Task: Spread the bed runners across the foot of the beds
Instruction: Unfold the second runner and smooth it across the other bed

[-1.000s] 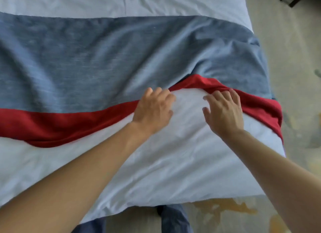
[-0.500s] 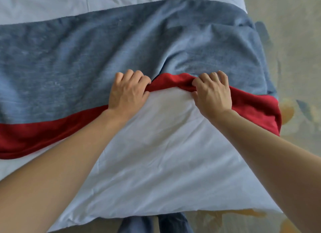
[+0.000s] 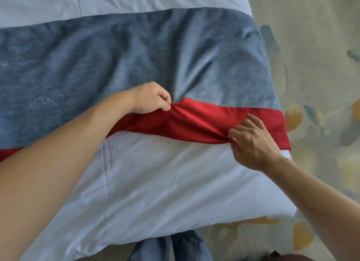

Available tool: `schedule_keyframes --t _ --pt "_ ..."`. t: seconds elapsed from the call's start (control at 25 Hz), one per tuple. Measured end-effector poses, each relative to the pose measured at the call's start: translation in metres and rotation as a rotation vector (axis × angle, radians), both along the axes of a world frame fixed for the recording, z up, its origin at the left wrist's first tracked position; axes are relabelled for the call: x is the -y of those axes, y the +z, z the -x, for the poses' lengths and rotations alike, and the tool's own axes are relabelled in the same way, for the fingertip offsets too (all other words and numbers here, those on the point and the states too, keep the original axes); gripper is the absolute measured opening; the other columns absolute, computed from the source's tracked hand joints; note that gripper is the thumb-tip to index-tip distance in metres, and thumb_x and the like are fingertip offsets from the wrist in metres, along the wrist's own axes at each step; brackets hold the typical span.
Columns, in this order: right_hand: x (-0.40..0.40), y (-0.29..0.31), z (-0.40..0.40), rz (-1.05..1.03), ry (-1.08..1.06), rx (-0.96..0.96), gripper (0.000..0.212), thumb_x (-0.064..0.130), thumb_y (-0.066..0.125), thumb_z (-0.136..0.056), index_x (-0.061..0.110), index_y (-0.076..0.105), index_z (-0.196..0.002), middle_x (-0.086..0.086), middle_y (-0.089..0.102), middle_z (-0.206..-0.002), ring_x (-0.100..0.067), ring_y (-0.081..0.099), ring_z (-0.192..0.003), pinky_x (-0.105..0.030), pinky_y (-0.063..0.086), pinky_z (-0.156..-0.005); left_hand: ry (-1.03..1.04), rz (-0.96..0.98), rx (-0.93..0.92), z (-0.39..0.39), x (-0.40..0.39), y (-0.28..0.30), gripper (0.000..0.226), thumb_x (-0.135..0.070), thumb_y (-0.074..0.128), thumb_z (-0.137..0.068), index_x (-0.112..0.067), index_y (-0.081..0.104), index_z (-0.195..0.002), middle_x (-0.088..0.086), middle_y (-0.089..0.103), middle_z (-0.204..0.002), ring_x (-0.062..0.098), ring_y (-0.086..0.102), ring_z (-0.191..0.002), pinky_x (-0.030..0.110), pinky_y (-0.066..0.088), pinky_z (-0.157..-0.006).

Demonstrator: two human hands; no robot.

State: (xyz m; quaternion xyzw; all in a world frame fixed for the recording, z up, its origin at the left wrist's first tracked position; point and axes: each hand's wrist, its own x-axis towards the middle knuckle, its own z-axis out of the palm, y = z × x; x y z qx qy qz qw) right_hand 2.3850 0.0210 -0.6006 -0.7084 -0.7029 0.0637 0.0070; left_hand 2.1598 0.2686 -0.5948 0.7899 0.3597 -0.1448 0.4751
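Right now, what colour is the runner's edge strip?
Red, beside the blue-grey runner; the head view shows it.

No text, label or number is readable.

The bed runner (image 3: 120, 62) runs off the left edge.

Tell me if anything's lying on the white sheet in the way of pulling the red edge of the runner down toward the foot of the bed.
Nothing visible does. The left hand and right hand already pinch the red band of the bed runner, and the white sheet below it is bare down to the bed's foot edge.
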Motion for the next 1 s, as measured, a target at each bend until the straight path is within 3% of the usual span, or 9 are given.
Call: schedule_keyframes --t 0.08,0.16,0.24,0.32,0.4,0.48,0.64,0.84,1.0 --pt "0.017 -0.002 0.000 0.031 -0.040 0.053 0.014 0.006 0.067 -0.073 0.017 0.058 -0.070 0.001 0.050 -0.065 -0.031 0.051 -0.069 -0.050 0.040 -0.105 -0.056 -0.138 -0.121 -0.013 0.007 -0.012 0.015 -0.025 0.065 -0.082 -0.030 0.072 -0.069 -0.014 0.067 -0.070 0.008 0.059 -0.074 0.029 0.039 -0.079" --pt "0.023 -0.004 0.005 0.035 -0.072 0.063 0.011 0.005 0.065 -0.073 0.015 0.060 -0.077 -0.003 0.052 -0.071 -0.032 0.052 -0.072 -0.052 0.038 -0.107 -0.089 -0.475 -0.128 -0.020 0.031 -0.029 0.010 -0.024 0.061 -0.084 -0.026 0.070 -0.082 -0.008 0.068 -0.087 0.019 0.061 -0.091 0.036 0.032 -0.090" --pt "0.018 -0.009 0.019 0.000 -0.074 0.050 0.013 0.012 0.064 -0.074 0.014 0.062 -0.087 -0.005 0.055 -0.080 -0.032 0.054 -0.079 -0.049 0.036 -0.110 -0.012 -0.750 0.035 -0.012 0.063 -0.036 0.007 -0.019 0.061 -0.080 -0.023 0.063 -0.085 -0.001 0.061 -0.087 0.026 0.058 -0.088 0.039 0.030 -0.083" --pt "0.010 -0.018 0.042 -0.028 -0.007 0.019 0.015 0.019 0.066 -0.078 0.014 0.064 -0.092 -0.005 0.056 -0.085 -0.031 0.054 -0.084 -0.047 0.035 -0.110 0.015 -0.891 0.273 0.007 0.095 -0.036 0.007 -0.019 0.063 -0.078 -0.020 0.057 -0.081 0.001 0.054 -0.079 0.027 0.053 -0.077 0.040 0.032 -0.073" --pt "0.002 -0.025 0.060 -0.064 0.074 0.025 0.003 0.015 0.065 -0.084 0.014 0.064 -0.086 -0.005 0.056 -0.082 -0.031 0.055 -0.081 -0.047 0.039 -0.107 -0.118 -0.934 0.327 0.027 0.126 -0.041 0.007 -0.023 0.064 -0.079 -0.019 0.059 -0.081 0.002 0.054 -0.078 0.026 0.051 -0.075 0.041 0.034 -0.069" --pt "-0.003 -0.028 0.065 -0.091 0.068 0.049 0.010 0.009 0.062 -0.088 0.015 0.063 -0.080 -0.005 0.054 -0.077 -0.031 0.055 -0.079 -0.046 0.042 -0.101 -0.208 -0.931 0.174 0.036 0.147 -0.049 0.016 -0.029 0.065 -0.079 -0.018 0.065 -0.091 0.002 0.058 -0.085 0.027 0.054 -0.080 0.042 0.036 -0.070" --pt "0.002 -0.021 0.047 -0.143 0.003 0.063 0.012 0.009 0.056 -0.092 0.013 0.060 -0.082 -0.006 0.054 -0.077 -0.032 0.054 -0.080 -0.043 0.042 -0.093 -0.124 -0.949 0.030 0.006 0.163 -0.053 0.033 -0.041 0.064 -0.079 -0.019 0.063 -0.103 0.002 0.059 -0.096 0.027 0.053 -0.088 0.039 0.034 -0.074" --pt "0.032 -0.014 0.014 -0.163 0.040 0.028 0.011 0.013 0.052 -0.093 0.011 0.059 -0.085 -0.007 0.054 -0.080 -0.033 0.052 -0.079 -0.045 0.041 -0.096 0.016 -1.024 0.092 -0.026 0.185 -0.052 0.005 -0.016 0.057 -0.083 -0.017 0.061 -0.086 0.002 0.055 -0.079 0.028 0.053 -0.076 0.041 0.037 -0.069" --pt "0.061 -0.022 0.002 -0.101 0.093 0.039 0.007 0.013 0.055 -0.092 0.013 0.059 -0.086 -0.005 0.053 -0.079 -0.032 0.053 -0.079 -0.046 0.037 -0.104 0.051 -1.029 0.090 -0.001 0.201 -0.055 0.017 -0.005 0.048 -0.079 -0.017 0.061 -0.082 0.001 0.054 -0.075 0.028 0.052 -0.071 0.041 0.038 -0.068"
